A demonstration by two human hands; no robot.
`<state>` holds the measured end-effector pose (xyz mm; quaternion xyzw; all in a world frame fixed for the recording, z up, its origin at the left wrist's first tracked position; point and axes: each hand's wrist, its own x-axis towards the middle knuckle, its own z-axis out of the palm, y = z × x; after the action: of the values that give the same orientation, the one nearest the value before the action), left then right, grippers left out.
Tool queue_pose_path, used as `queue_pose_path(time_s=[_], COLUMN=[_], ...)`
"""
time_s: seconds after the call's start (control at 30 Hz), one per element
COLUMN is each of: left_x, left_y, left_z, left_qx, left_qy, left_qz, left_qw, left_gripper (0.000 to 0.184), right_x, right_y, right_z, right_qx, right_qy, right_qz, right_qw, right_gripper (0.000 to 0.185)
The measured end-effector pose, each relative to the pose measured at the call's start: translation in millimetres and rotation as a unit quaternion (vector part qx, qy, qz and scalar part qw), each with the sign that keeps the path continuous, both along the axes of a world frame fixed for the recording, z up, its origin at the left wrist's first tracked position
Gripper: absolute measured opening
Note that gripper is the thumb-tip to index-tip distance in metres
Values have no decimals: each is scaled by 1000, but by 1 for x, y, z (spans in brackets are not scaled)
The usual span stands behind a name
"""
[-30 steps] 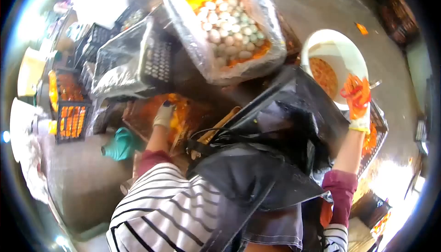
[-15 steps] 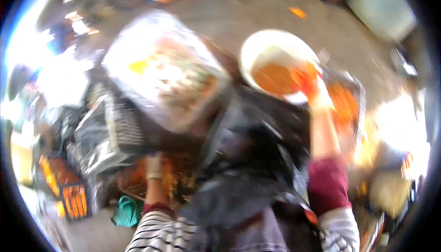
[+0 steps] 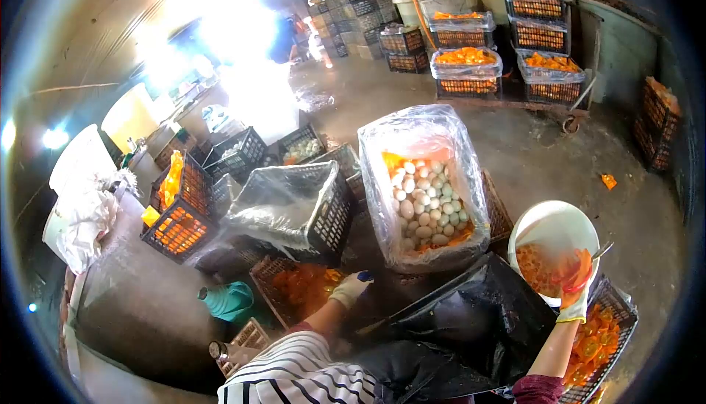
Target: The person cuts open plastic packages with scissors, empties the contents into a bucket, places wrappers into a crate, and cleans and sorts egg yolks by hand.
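Observation:
My right hand (image 3: 576, 285), in a white glove stained orange, is inside the rim of the white bucket (image 3: 523, 236). Watery orange material (image 3: 537, 266) lies in it. Haze and the stained glove hide what its fingers do. My left hand (image 3: 350, 289), in a pale glove with a blue patch at the fingers, is above the right edge of a crate of orange pieces (image 3: 298, 286); its fingers cannot be made out. Between the hands, a crate lined with clear plastic (image 3: 382, 183) holds many pale eggs (image 3: 430, 202). Black sheeting (image 3: 471, 316) covers my front.
A plastic-lined black crate (image 3: 334, 216) stands left of the eggs. Orange pieces fill a crate (image 3: 592, 338) below the bucket. A teal container (image 3: 226, 301) is at lower left. Stacked crates (image 3: 467, 73) sit on a wheeled cart (image 3: 515, 107) at the back.
The view has tilted up and sharpened, showing more of the room. My left hand has moved up and right from low beside the crates. My right hand is still at the bucket.

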<state>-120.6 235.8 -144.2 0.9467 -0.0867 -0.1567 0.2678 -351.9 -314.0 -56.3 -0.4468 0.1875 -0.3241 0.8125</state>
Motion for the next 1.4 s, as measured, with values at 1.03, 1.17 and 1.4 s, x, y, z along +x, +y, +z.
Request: queue_pose_path(time_s=[1.03, 1.17, 1.4], left_x=[-25, -26, -41], left_y=[-13, -24, -40], left_z=[32, 27, 51], left_qx=[117, 123, 83], left_qy=[153, 155, 244], left_qz=[-222, -224, -102], left_qw=[956, 954, 961], left_gripper=[36, 37, 38], right_x=[-13, -6, -3], right_y=[-16, -17, -32], right_z=[-22, -27, -46], right_qx=[104, 72, 103], right_qy=[-6, -7, -18], right_qz=[-79, -81, -39], right_qw=[991, 994, 994], right_gripper=[41, 39, 39])
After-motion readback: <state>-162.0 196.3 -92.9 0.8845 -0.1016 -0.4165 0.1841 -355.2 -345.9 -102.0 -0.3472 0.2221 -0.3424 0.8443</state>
